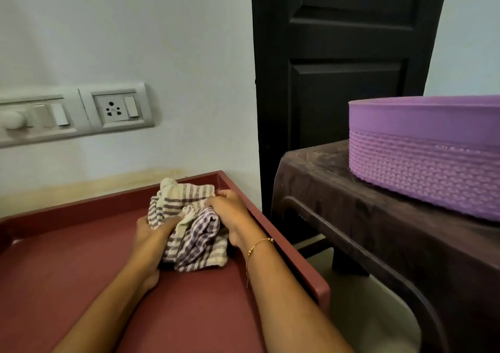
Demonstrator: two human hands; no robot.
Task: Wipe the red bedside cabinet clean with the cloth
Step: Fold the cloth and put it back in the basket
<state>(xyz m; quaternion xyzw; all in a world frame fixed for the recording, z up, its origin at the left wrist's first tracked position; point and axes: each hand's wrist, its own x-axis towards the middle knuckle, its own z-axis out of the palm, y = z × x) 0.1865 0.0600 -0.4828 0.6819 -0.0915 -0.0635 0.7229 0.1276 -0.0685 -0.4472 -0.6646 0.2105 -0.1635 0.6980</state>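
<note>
Pale wall [135, 41] backs the scene, carrying a switch plate [73, 113] with a socket, and a dark door [346, 55] stands at the wall's right end. Below the wall sits the red cabinet [67, 258], its top bordered by a raised lip along the far and right edges.

On that top, in the far right corner, lies the cloth [189, 233], cream with purple stripes, bunched into a crumpled heap. Its long axis runs from the near edge toward the far edge, leaning slightly left, with a cream tip poking up at the far end close to the far lip.

2 hands are on it. The left hand [151, 240] grips the cloth's left side, fingers curled into the folds, thumb tucked beneath. The right hand [230, 212] grips the right side next to the right lip, fingers bent and pinching the fabric near its middle; a thin gold bracelet [257, 247] circles that wrist.

Right of the cabinet, apart from it, stands a dark brown stool [351, 204] bearing a purple basket [424, 158].
</note>
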